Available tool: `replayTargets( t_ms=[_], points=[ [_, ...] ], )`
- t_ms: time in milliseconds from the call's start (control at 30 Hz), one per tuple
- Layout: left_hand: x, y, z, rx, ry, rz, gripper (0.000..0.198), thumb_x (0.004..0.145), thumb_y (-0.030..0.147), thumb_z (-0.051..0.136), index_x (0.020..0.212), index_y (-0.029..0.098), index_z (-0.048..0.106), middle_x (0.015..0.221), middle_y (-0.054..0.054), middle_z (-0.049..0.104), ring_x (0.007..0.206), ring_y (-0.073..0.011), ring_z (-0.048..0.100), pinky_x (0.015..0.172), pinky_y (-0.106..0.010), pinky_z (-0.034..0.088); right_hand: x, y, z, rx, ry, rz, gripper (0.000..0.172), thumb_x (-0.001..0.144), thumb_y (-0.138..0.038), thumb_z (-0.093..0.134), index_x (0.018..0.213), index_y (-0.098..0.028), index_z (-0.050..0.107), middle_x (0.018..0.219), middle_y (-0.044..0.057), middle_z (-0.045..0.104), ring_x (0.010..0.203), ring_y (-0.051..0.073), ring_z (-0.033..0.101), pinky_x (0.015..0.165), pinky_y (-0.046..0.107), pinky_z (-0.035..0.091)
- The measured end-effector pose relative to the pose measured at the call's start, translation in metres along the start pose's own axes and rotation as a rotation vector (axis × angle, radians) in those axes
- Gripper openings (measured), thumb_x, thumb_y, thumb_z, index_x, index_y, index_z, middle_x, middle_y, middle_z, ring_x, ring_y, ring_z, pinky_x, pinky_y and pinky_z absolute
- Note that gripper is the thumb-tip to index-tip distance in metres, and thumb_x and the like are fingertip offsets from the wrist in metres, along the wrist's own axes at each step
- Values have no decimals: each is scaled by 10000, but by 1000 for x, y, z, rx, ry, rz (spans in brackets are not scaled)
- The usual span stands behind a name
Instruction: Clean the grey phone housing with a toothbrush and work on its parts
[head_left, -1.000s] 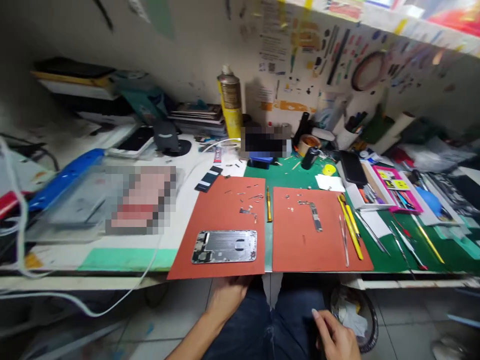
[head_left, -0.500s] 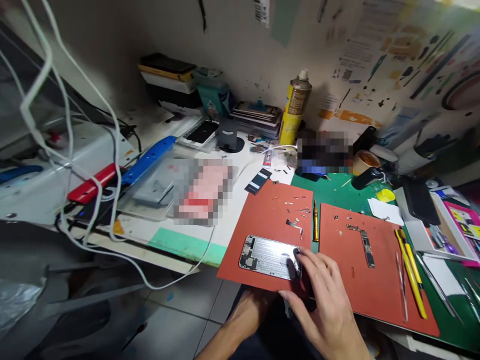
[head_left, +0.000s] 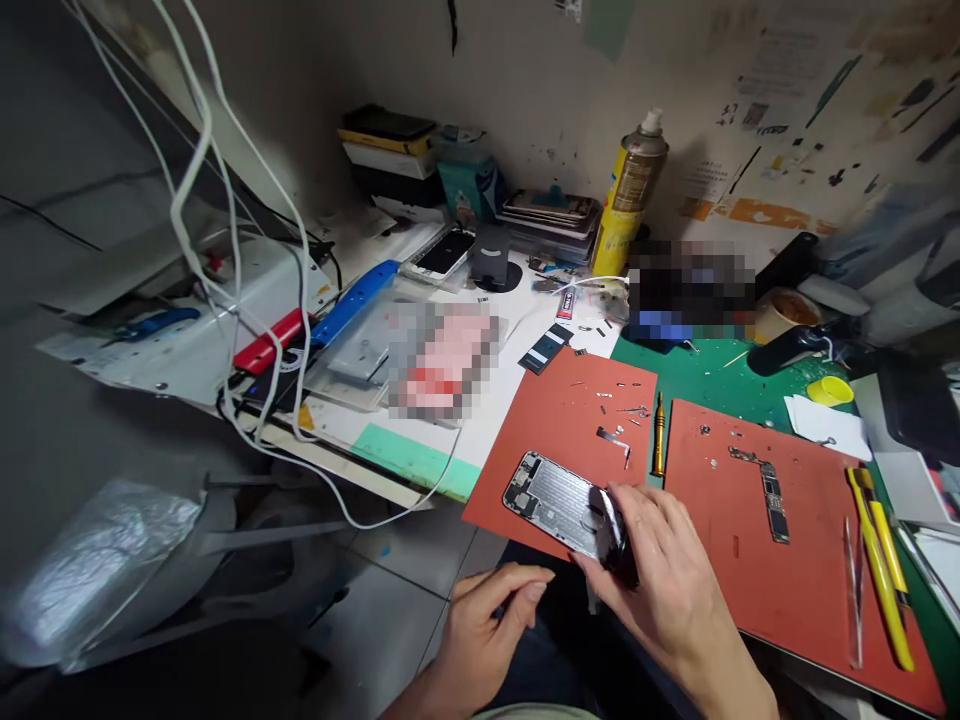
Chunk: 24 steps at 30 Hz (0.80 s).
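Note:
A silver metal phone housing (head_left: pixel 566 510) with dark parts at its far end lies over the front of the left red-orange mat (head_left: pixel 592 400). My right hand (head_left: pixel 667 570) is closed around its near end, which shows a glossy black edge. My left hand (head_left: pixel 491 630) is in front of the mat's edge, apart from the housing, its fingers curled and thumb folded in; whatever they hold, if anything, is hidden. Beyond the housing lie a small flex cable (head_left: pixel 616 442) and tiny loose parts. A gold screwdriver (head_left: pixel 659 435) sits between the two mats.
On the right mat (head_left: pixel 720 560) are a logic board (head_left: pixel 776 505), tweezers (head_left: pixel 853 590) and a yellow-handled tool (head_left: pixel 881 570). A spray can (head_left: pixel 630 190) stands at the back. White cables (head_left: pixel 201 150) hang at left and loop along the desk edge. Stacked phones (head_left: pixel 551 215) are by the wall.
My left hand has come out from beneath the mat's front edge, its fingers now visible. My right hand has closed on the housing's near end, and the housing is turned slightly. The view has shifted left.

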<state>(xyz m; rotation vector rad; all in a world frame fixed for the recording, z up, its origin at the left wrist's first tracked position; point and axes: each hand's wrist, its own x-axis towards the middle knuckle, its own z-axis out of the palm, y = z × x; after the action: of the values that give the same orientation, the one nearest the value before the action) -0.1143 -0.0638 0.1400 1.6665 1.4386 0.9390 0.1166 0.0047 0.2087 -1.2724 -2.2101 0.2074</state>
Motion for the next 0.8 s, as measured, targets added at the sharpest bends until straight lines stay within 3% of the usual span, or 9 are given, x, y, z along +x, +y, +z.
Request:
replayTargets(
  t_ms=[100, 167, 233, 367, 533, 600, 667, 733, 800],
  points=[
    [13, 22, -10, -317, 82, -245, 450, 1119, 508, 524, 991, 168, 790, 637, 1, 668, 383, -84, 542, 426, -198, 455, -8, -1, -4, 32, 134, -27, 655, 992, -258, 762, 1566, -114, 481, 1248, 181, 726, 1154, 321, 675, 936, 506, 637],
    [22, 36, -15, -525, 96, -375, 491, 1059, 599, 607, 996, 142, 775, 703, -30, 697, 445, -123, 619, 418, -213, 484, -18, -1, -9, 100, 199, 5, 681, 961, -252, 807, 1554, -116, 502, 1237, 174, 721, 1136, 308, 697, 902, 470, 659],
    [31, 50, -19, -683, 89, -443, 508, 992, 619, 710, 1127, 132, 759, 848, -90, 769, 609, -196, 740, 488, -252, 577, -29, -3, -15, 175, 248, 54, 706, 939, -267, 841, 1547, -111, 520, 1237, 172, 716, 1117, 295, 714, 865, 436, 680],
    [51, 75, -17, -916, 58, -397, 665, 941, 564, 812, 1449, 165, 657, 1217, -184, 791, 959, -283, 812, 794, -370, 694, -39, -4, -20, 201, 375, 46, 783, 890, -196, 883, 1578, -119, 518, 1265, 174, 722, 1149, 302, 722, 892, 452, 693],
    [82, 97, -4, -1027, 20, -359, 527, 960, 492, 813, 1352, 153, 717, 1130, -142, 809, 1004, -286, 807, 899, -431, 694, -34, 7, -10, 185, 442, -12, 874, 854, -152, 908, 1619, -145, 484, 1336, 191, 724, 1247, 329, 709, 988, 509, 678],
    [92, 101, -3, -1030, 21, -338, 465, 959, 473, 815, 1282, 147, 738, 1102, -128, 811, 990, -279, 810, 912, -442, 694, -34, 14, -5, 256, 434, 93, 889, 875, -258, 911, 1636, -167, 460, 1427, 205, 691, 1280, 342, 707, 1023, 533, 669],
    [100, 102, -2, -1030, 23, -324, 430, 961, 467, 815, 1239, 147, 742, 1071, -116, 812, 991, -274, 812, 932, -447, 690, -36, 20, -4, 407, 401, 297, 767, 945, -372, 843, 1603, -182, 499, 1417, 196, 707, 1189, 318, 759, 971, 485, 691],
    [107, 102, -2, -1031, 31, -312, 409, 971, 464, 804, 1228, 154, 732, 1060, -107, 812, 997, -266, 812, 948, -446, 685, -37, 24, -6, 616, 321, 493, 562, 1010, -421, 749, 1499, -191, 594, 1224, 149, 790, 956, 253, 807, 820, 373, 708],
    [111, 100, 1, -1032, 30, -302, 391, 990, 463, 783, 1227, 160, 719, 1074, -105, 810, 1006, -261, 809, 955, -446, 682, -36, 26, -11, 812, 212, 607, 408, 1023, -451, 719, 1342, -199, 683, 948, 81, 807, 732, 198, 768, 663, 287, 663]
  ],
)
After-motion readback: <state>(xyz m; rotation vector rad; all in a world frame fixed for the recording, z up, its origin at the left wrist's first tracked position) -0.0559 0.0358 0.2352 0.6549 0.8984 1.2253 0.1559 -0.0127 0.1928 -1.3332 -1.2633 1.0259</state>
